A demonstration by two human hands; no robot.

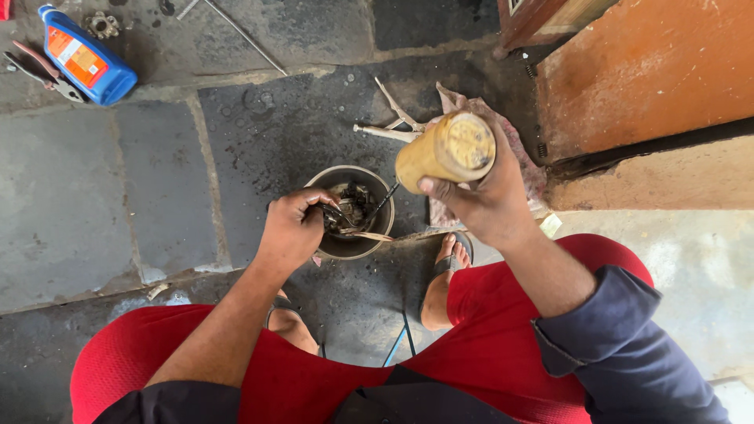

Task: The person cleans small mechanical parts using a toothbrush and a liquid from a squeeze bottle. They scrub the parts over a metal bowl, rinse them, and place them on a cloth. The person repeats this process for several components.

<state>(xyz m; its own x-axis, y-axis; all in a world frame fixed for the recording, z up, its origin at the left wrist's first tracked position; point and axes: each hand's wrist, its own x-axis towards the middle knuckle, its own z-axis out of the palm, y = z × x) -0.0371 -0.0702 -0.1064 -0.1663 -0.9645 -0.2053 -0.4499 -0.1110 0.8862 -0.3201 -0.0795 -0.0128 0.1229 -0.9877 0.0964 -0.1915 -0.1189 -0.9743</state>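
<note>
Right hand (487, 200) grips a grimy yellow plastic bottle (446, 151) just above a round dark metal bowl (351, 245); left hand (292, 228), clenched on small greasy parts (349, 208) w/in it.

Smooth wooden handle (444, 151), dull greasy metal bowl (355, 245), glossy plastic bottle (86, 59)

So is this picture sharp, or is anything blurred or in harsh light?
Head view: soft, even daylight, no hard shadows; the left hand at the bowl is sharp; the wooden handle in the right hand is close and slightly soft; edges bend from the wide lens.
</note>
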